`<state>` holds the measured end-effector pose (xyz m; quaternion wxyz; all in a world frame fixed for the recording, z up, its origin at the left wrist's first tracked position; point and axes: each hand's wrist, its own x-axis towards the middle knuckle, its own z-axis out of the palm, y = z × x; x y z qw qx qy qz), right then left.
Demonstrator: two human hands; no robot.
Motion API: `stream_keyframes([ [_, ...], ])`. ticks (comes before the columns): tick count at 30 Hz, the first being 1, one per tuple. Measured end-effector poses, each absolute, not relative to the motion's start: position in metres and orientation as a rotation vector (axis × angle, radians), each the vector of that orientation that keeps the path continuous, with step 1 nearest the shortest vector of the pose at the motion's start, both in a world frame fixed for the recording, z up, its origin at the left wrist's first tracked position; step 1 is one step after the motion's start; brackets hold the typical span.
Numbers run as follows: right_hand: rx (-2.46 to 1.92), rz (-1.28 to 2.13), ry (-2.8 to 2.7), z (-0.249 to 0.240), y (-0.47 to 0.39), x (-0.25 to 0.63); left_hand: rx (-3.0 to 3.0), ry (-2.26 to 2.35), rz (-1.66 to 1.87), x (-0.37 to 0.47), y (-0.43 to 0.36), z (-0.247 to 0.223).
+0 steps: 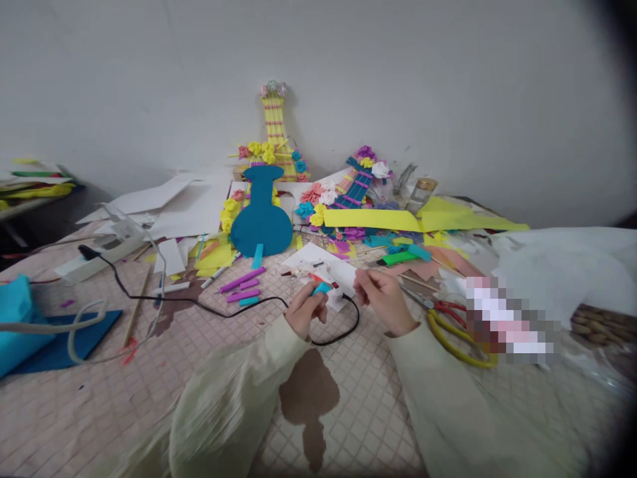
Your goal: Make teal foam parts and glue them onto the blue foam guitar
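Note:
My left hand (pixel 304 309) pinches a small light-blue piece (pixel 322 288) between thumb and fingers, near the middle of the table. To its right, my right hand (pixel 385 297) is raised with its fingers closed together; whatever they hold, if anything, is too small to make out. Between and behind the hands lies a glue gun (pixel 334 287) on white paper (pixel 318 256), its black cord (pixel 357 318) curving below. Several rolled purple strips (pixel 243 280) and a light-blue one (pixel 249 301) lie left of my left hand. Behind them stands a dark-blue vase-shaped cutout (pixel 262 222).
Flower-decorated vase shapes (pixel 273 123) lean at the wall. Yellow-handled pliers (pixel 460 342) and red-handled scissors (pixel 450 307) lie right of my right hand. A power strip (pixel 102 255) sits left, its black cable crossing the table. Yellow paper (pixel 371 219) and a glass jar (pixel 423 192) are behind.

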<state>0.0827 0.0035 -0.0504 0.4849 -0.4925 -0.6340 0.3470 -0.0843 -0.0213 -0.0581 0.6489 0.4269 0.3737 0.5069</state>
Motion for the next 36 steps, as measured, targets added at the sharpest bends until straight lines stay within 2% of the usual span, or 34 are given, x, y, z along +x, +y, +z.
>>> stream_keyframes([
  [6,-0.935,1.065,-1.672,-0.049,-0.013,0.064,1.074,0.885,1.138,-0.078,-0.028,-0.055],
  [11,-0.862,1.027,-1.737,-0.051,-0.016,0.065,1.135,0.875,1.177,-0.08,-0.028,-0.06],
  [22,-0.787,0.271,-2.189,-0.059,-0.012,0.074,1.06,0.837,1.149,-0.081,-0.029,-0.058],
  [26,-0.816,0.119,-2.314,-0.057,-0.01,0.078,1.051,0.869,1.133,-0.081,-0.028,-0.058],
  [30,-0.817,0.292,-2.166,-0.056,-0.012,0.076,1.062,0.875,1.139,-0.08,-0.028,-0.057],
  [36,-0.92,0.97,-1.74,-0.057,-0.016,0.066,1.074,0.852,1.164,-0.081,-0.03,-0.057],
])
